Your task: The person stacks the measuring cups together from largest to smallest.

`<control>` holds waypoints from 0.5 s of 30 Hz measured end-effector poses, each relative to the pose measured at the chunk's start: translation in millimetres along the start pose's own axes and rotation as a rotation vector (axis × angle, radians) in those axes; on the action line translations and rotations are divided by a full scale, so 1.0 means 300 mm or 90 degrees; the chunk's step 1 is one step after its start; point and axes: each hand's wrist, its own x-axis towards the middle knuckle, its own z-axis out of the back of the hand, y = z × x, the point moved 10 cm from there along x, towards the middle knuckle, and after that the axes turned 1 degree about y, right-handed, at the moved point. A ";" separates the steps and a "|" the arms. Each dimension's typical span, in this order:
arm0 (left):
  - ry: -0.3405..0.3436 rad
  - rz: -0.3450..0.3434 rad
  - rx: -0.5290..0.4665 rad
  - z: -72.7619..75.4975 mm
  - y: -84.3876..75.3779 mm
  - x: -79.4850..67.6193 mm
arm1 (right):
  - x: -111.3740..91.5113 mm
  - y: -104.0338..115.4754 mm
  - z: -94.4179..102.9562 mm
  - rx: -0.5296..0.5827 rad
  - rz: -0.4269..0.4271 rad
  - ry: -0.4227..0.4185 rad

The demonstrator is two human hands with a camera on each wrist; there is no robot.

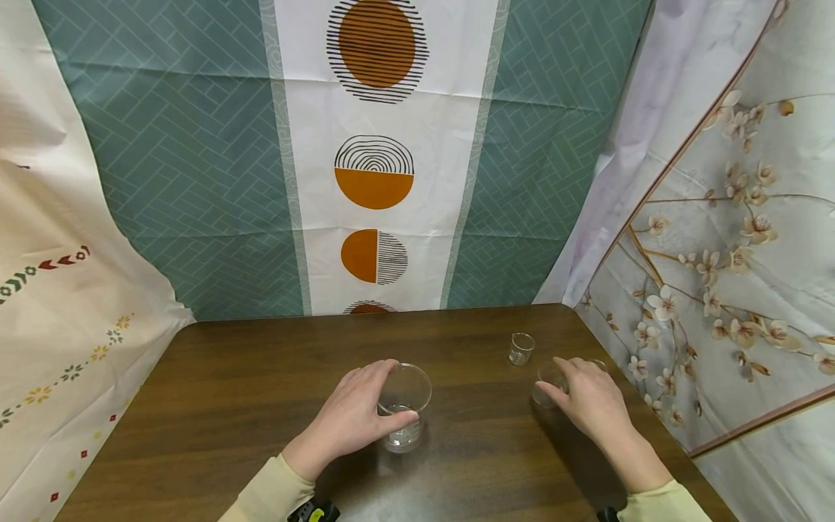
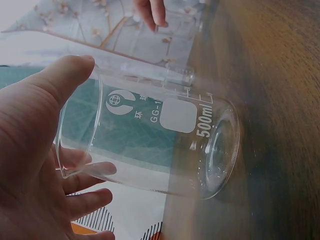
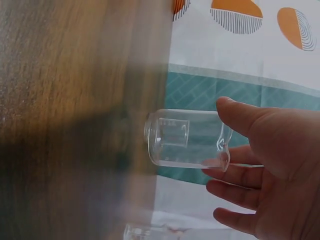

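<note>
Head view: the left hand (image 1: 352,415) curves round a large, clear, cylindrical glass beaker (image 1: 411,396) at its right; the right hand (image 1: 596,400) curves round a smaller clear glass beaker (image 1: 551,374). A tiny clear glass beaker (image 1: 521,349) stands just beyond, on the brown wooden table (image 1: 261,384). Left wrist view: thumb and fingers hold the 500ml beaker's rim. Right wrist view: thumb and fingers hold the smaller beaker's rim.

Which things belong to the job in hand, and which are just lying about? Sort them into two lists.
In the job:
large beaker, left hand round its rim
mid-sized beaker, right hand at its rim
table under them

Apparently just about:
small beaker, untouched, though it may belong too
partly seen glass beside the right hand, likewise
patterned cloths behind and beside
</note>
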 end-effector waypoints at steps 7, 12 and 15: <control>0.002 0.002 -0.002 0.000 0.000 0.001 | -0.005 0.031 0.030 0.001 0.018 -0.021; 0.004 0.006 -0.002 -0.001 0.002 0.000 | -0.004 0.053 0.045 0.007 0.029 -0.028; 0.005 0.007 -0.002 -0.001 0.001 0.000 | -0.004 0.066 0.055 0.008 0.036 -0.033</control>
